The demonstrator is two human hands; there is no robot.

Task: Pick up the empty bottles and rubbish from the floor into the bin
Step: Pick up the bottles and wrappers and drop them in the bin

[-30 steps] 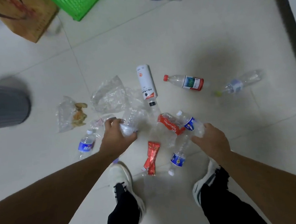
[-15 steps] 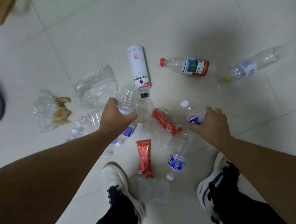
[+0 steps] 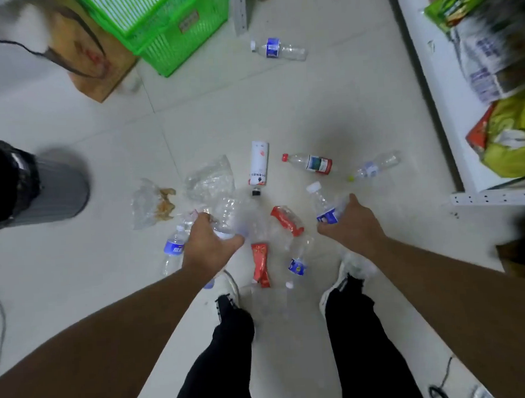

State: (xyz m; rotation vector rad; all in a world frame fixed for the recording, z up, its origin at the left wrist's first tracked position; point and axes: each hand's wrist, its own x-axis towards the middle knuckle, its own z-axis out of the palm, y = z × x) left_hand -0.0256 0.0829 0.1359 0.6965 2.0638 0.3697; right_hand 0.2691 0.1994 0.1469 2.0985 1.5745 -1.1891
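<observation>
left hand [image 3: 210, 247] grip clamped on clear bottle [image 3: 225, 216] | right hand [image 3: 352, 224] grip clamped on blue-label bottle [image 3: 324, 203], cap pointing away up-left | bin [image 3: 41, 186] lies well off to the left, nearer left hand | other bottles and wrappers litter the floor [image 3: 326, 104] between hands

no legible txt; labels on bottles [image 3: 319, 164] too blurred.
</observation>
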